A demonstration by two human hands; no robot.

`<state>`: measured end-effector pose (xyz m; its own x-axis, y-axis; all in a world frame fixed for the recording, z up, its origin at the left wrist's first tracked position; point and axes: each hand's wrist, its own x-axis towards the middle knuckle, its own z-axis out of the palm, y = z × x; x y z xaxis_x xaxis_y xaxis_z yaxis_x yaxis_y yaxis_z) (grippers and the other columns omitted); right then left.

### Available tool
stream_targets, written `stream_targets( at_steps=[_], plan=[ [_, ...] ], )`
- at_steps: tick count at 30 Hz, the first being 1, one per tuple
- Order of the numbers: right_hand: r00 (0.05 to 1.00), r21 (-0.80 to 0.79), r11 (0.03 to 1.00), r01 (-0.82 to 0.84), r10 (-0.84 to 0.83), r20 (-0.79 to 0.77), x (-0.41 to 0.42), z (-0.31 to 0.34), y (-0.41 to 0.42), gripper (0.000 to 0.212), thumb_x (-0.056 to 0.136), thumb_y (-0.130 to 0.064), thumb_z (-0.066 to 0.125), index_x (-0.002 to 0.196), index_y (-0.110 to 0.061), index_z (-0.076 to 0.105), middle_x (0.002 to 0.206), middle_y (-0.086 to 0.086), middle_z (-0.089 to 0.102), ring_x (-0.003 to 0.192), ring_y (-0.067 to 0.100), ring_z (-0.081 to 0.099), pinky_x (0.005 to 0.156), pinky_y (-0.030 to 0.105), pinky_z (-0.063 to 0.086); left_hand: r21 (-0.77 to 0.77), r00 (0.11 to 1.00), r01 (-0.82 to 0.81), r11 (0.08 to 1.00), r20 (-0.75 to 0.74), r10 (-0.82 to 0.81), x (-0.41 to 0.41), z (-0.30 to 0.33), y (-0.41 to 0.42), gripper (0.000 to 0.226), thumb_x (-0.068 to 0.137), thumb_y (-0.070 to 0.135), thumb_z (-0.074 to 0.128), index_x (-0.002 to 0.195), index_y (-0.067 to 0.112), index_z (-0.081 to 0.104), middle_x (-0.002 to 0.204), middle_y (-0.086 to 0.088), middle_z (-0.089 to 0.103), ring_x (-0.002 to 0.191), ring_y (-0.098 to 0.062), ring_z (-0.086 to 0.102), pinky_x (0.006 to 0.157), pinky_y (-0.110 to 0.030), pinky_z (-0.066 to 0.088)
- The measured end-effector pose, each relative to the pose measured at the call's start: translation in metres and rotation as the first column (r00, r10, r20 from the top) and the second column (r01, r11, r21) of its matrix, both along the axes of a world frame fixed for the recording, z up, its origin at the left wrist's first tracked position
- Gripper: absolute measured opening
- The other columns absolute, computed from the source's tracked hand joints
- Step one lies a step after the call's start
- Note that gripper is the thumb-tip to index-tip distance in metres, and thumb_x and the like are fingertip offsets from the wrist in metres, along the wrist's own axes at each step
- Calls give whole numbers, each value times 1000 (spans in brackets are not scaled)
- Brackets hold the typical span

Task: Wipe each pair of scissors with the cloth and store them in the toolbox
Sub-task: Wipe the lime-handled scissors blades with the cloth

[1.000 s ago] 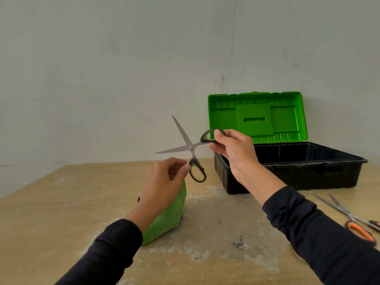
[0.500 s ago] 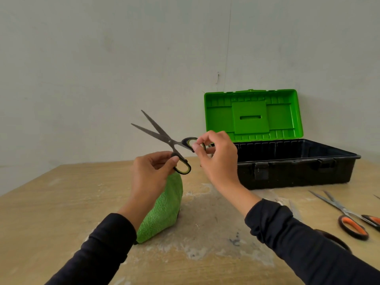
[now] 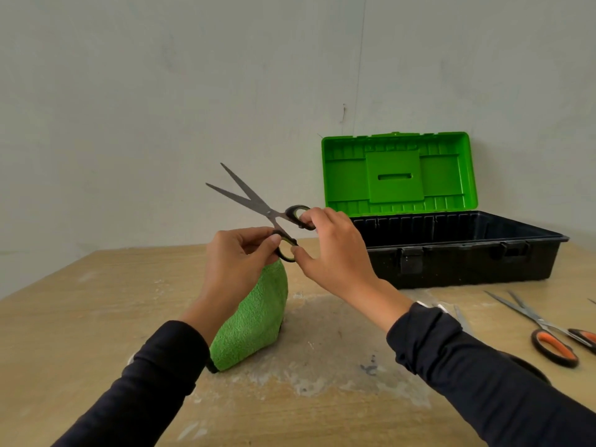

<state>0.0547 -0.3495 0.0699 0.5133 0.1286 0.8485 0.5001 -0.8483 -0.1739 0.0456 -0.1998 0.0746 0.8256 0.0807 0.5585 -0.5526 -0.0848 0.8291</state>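
Pale grey walls meet in a corner behind a scuffed wooden table [image 3: 80, 317] streaked with white dust. I see both of my hands raised above the tabletop, sharing one pair of black-handled scissors [image 3: 269, 214]. Its blades are spread apart and point up and to the left, tips in the air against the wall. My left hand [image 3: 237, 262] pinches the lower handle loop between thumb and curled fingers, and the same hand grips a green cloth [image 3: 254, 324] that hangs down from under the palm until its lower end rests on the table. My right hand [image 3: 335, 253] has its fingers curled over the upper loop, with the thumb touching the rim of the lower loop just beside my left thumb. Dark sleeves cover both forearms. Behind and to the right of my right hand stands the toolbox [image 3: 461, 253], a black tub on the table with its bright green lid [image 3: 398, 174] swung upright against the wall; from this angle I cannot tell what lies inside it. Near the right edge, well apart from the toolbox, a second pair of scissors [image 3: 548, 333] with orange-lined handles lies flat on the table, blades open and pointing away to the left.
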Motion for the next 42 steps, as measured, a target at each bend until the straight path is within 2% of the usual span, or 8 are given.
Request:
stream_targets(
  at_steps=[4, 8, 17, 25, 29, 34, 39, 42],
  plan=[
    [998, -1, 1000, -16, 16, -67, 2, 5, -10, 35, 78, -24, 66, 107, -6, 57, 101, 7, 61, 93, 22, 55, 79, 36, 48, 270, 990, -134, 953, 88, 115, 4, -6, 3, 13, 89, 13, 58, 86, 20, 70, 79, 0, 72, 77, -13, 68, 74, -22, 54],
    [992, 30, 999, 18, -15, -122, 4, 15, -31, 30, 77, -21, 67, 102, -6, 61, 95, 7, 63, 85, 19, 57, 78, 36, 50, 575, 959, -232, 785, 271, 85, 5, -21, -4, 15, 90, 14, 54, 99, 12, 66, 91, 3, 66, 82, -5, 59, 72, -6, 46],
    [967, 23, 991, 129, -121, -224, -4, 31, -106, 18, 77, -11, 68, 94, -5, 68, 80, 2, 64, 73, 13, 57, 76, 34, 55, 882, 917, -291, 370, 367, -155, -8, -44, -48, 31, 96, 26, 38, 122, 16, 52, 124, 0, 54, 112, -20, 52, 88, -32, 44],
    [828, -167, 955, 247, -297, -476, 23, 52, -183, 19, 75, -4, 72, 93, -7, 70, 90, 4, 67, 83, 18, 61, 83, 32, 52, 883, 995, -31, 468, 72, -70, 5, -72, -86, 43, 96, 32, 40, 134, 12, 40, 138, -4, 43, 124, -19, 42, 105, -27, 31],
    [685, -324, 927, 186, -359, -634, 48, 49, -197, 18, 76, 0, 70, 92, -9, 71, 89, 3, 65, 85, 17, 60, 80, 30, 49, 873, 996, -38, 486, 73, -52, 10, -76, -84, 44, 94, 35, 42, 132, 12, 43, 136, -3, 46, 123, -17, 43, 103, -25, 30],
    [606, -285, 950, 126, -301, -737, 74, 45, -208, 21, 79, 1, 66, 88, -16, 74, 80, -4, 67, 90, 23, 66, 80, 35, 56, 859, 993, -56, 509, 103, -63, 14, -79, -82, 42, 93, 37, 44, 129, 17, 47, 131, 2, 49, 118, -12, 46, 99, -21, 32],
    [509, -419, 907, 34, -376, -774, 89, 38, -217, 37, 80, 4, 57, 96, -24, 74, 96, -12, 69, 93, 17, 64, 87, 39, 53, 844, 989, -68, 533, 127, -75, 17, -81, -80, 40, 91, 39, 46, 126, 19, 49, 127, 5, 50, 114, -10, 47, 97, -19, 33],
    [499, -463, 886, 0, -401, -768, 95, 31, -222, 38, 76, 2, 61, 81, -33, 75, 67, -32, 63, 82, 16, 65, 83, 45, 55, 837, 987, -70, 543, 136, -81, 19, -82, -79, 39, 91, 39, 47, 125, 19, 50, 125, 7, 50, 112, -9, 48, 96, -19, 34]
  ],
)
